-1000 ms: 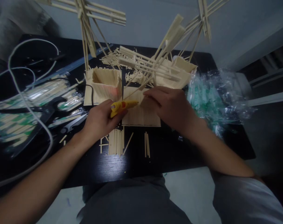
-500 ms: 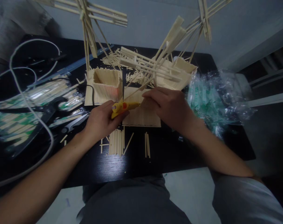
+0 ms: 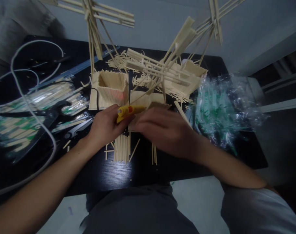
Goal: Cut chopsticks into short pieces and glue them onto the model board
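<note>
My left hand (image 3: 107, 125) is closed around a yellow hot glue gun (image 3: 124, 111), its nozzle pointing right. Below the nozzle lies a flat panel of thin wooden sticks (image 3: 159, 96), with a short stick wall (image 3: 157, 105) on it, partly hidden. My right hand (image 3: 164, 130), smeared by motion, is over the panel's front right part; its fingers are too blurred to read. Just in front of the panel lie a row of short sticks (image 3: 122, 149) and a few separate sticks (image 3: 154, 154). Left of the panel stands an open box of glued sticks (image 3: 113, 94).
Stick windmill models rise at the back left (image 3: 93, 35) and centre (image 3: 162, 73). Cut stick pieces (image 3: 121, 60) are heaped behind. Crumpled plastic bags (image 3: 216, 107) lie right. Bagged sticks (image 3: 40, 97), a black-handled tool (image 3: 51, 118) and a white cable (image 3: 24, 97) lie left.
My right hand has moved down toward me from the short stick wall, uncovering that wall and the sticks behind. My left hand and the glue gun have stayed nearly still.
</note>
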Motion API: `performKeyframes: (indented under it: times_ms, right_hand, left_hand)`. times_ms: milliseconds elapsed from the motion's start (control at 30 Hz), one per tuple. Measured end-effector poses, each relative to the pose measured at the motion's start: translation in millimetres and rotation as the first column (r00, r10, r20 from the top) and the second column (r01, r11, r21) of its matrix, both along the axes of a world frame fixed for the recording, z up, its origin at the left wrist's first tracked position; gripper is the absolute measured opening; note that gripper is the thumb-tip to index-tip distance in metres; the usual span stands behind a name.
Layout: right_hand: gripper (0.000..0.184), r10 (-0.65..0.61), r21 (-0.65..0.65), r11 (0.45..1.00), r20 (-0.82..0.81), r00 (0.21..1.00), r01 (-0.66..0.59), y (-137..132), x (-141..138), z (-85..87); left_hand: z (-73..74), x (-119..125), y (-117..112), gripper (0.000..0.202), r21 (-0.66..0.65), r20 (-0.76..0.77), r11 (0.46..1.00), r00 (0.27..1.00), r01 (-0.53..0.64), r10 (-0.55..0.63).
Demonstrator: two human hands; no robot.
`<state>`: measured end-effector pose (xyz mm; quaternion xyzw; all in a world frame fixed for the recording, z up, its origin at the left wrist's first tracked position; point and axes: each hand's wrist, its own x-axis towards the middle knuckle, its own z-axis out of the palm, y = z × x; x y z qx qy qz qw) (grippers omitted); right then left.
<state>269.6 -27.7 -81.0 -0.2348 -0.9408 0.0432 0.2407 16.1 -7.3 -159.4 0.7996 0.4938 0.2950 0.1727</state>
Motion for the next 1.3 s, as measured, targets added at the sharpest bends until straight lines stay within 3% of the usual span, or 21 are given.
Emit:
performKeyframes:
  times_ms: [67, 133, 200, 367, 533, 600, 667, 733, 767, 833, 900, 1000, 1167, 1300]
  right_hand:
    - [0.024, 0.180, -0.151, 0.977, 0.208, 0.961, -0.151, -10, -11, -4.1]
    - [0.022, 0.292, -0.301, 0.934, 0.340, 0.894, -0.191, -19, -21, -10.4]
    - [0.020, 0.334, -0.374, 0.909, 0.394, 0.856, -0.182, -24, -29, -16.5]
    - [0.021, 0.332, -0.381, 0.909, 0.423, 0.843, -0.167, -28, -36, -23.2]
    - [0.019, 0.327, -0.384, 0.913, 0.480, 0.814, -0.140, -29, -34, -19.2]
    - [0.023, 0.364, -0.447, 0.881, 0.439, 0.821, -0.152, -24, -28, -13.8]
    - [0.044, 0.399, -0.556, 0.811, 0.301, 0.866, -0.181, -14, -19, -6.2]
    - [0.068, 0.318, -0.636, 0.756, 0.156, 0.935, -0.152, -2, -8, 1.9]
    - [0.065, 0.232, -0.631, 0.766, 0.092, 0.968, -0.123, 4, -3, 5.5]
    - [0.049, 0.029, -0.546, 0.837, -0.030, 0.999, -0.041, 14, 7, 10.3]
    - [0.037, -0.181, -0.431, 0.897, -0.152, 0.972, 0.100, 21, 13, 11.8]
    - [0.029, -0.377, -0.341, 0.897, -0.259, 0.889, 0.281, 24, 16, 9.6]
    - [0.020, -0.479, -0.227, 0.874, -0.249, 0.842, 0.430, 22, 14, 2.3]
    - [0.014, -0.473, -0.134, 0.881, -0.210, 0.856, 0.454, 25, 14, -3.4]
  left_hand:
    - [0.0, 0, 0, 0.031, 0.003, 0.009, 1.000, 1.000, 0.002, -0.003]
    - [0.4, 0, 0, 0.032, 0.003, 0.014, 1.000, 1.000, 0.003, -0.003]
    - [0.8, 1, 0, 0.032, 0.002, 0.011, 1.000, 1.000, -0.003, 0.003]
    - [0.5, 1, -1, 0.032, 0.003, 0.006, 1.000, 1.000, -0.012, 0.012]
    - [0.4, 0, 0, 0.030, -0.003, -0.001, 1.000, 1.000, -0.003, 0.003]
    - [0.4, -1, 0, 0.030, -0.006, -0.001, 1.000, 1.000, -0.011, 0.011]
    - [0.0, -2, 0, 0.029, -0.013, 0.003, 1.000, 1.000, -0.006, 0.006]
    - [-0.4, -3, 0, 0.028, -0.027, 0.001, 1.000, 1.000, 0.008, -0.008]
    - [-0.5, -3, 0, 0.028, -0.031, -0.004, 0.999, 1.000, 0.012, -0.013]
    - [-0.4, -3, 1, 0.028, -0.029, -0.013, 1.000, 1.000, 0.010, -0.011]
    - [0.1, -2, 1, 0.028, -0.023, -0.019, 1.000, 1.000, 0.003, -0.004]
    - [0.8, -2, 1, 0.027, -0.036, -0.024, 0.999, 1.000, 0.006, -0.006]
    - [-0.3, -3, 2, 0.028, -0.032, -0.011, 0.999, 1.000, 0.012, -0.012]
    - [-0.3, -2, 2, 0.027, -0.020, -0.016, 1.000, 1.000, 0.007, -0.007]
